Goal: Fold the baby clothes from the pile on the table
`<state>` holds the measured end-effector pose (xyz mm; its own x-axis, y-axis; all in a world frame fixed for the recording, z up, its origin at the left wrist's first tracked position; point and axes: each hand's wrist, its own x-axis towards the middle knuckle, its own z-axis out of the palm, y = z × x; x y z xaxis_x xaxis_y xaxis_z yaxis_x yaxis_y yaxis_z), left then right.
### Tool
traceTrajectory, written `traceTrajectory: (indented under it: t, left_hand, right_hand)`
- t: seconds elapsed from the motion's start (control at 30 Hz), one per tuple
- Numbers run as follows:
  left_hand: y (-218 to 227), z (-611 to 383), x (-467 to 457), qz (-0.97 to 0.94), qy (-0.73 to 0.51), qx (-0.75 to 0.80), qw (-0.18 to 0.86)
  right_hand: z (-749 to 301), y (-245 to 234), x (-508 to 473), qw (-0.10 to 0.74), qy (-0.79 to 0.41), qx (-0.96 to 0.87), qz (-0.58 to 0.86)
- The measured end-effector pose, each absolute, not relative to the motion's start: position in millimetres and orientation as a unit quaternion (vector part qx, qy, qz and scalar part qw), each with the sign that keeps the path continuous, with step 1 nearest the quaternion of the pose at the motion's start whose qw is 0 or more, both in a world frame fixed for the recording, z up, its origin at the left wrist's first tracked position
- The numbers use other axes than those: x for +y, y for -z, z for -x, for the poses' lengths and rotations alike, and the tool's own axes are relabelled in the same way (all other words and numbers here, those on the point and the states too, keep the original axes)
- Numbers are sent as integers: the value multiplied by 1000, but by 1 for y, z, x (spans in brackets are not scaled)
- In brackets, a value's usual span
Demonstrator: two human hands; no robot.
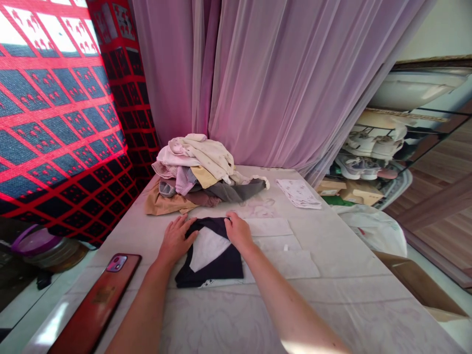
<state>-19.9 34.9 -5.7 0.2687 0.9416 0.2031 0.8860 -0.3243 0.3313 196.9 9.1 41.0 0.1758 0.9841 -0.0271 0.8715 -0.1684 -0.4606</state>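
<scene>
A dark navy garment with a white panel (217, 275) lies partly folded on the cloth-covered table in front of me. My left hand (177, 238) rests at its upper left edge, fingers spread and touching the fabric. At the upper right corner, my right hand (238, 230) has its fingers closed on the dark cloth. A bit of pale patterned fabric shows below the garment's lower edge. White cloth (291, 264) stretches flat to the right of the dark piece, partly behind my right forearm.
A heap of clothes (206, 157) sits at the back of the table, before purple curtains (280, 78). To its right lies a folded printed cloth (298, 193). A red phone (96, 305) is at the left edge. Shoes (357, 167) stand on a rack at the right.
</scene>
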Motion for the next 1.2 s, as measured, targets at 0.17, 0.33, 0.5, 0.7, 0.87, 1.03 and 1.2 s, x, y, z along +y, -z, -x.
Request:
traceTrajectory:
  t: [0.17,0.33,0.5,0.7,0.87,1.03,1.2]
  left_hand:
    - [4,18,35,-784,-174,589,85]
    - [1,17,35,-786,-165,590,85]
    - [0,16,34,-786,-159,591,89]
    - [-3,15,32,-780,-208,585,80]
    - [-13,-9,25,-856,-254,440,90]
    - [-9,-28,13,-895,-155,399,127]
    - [-5,-26,11,-891,-123,424,103]
  right_hand:
    - [-198,-47,6,180,-203,-622,734]
    - [-199,-47,3,175,-179,-635,731]
    - [-202,-47,4,157,-163,-617,754]
    - [-202,-44,6,119,-171,-596,776]
    - [-202,-39,5,127,-188,-585,779]
    - [-200,-45,-4,132,-147,-598,777]
    - [-200,-36,-19,185,-66,-728,657]
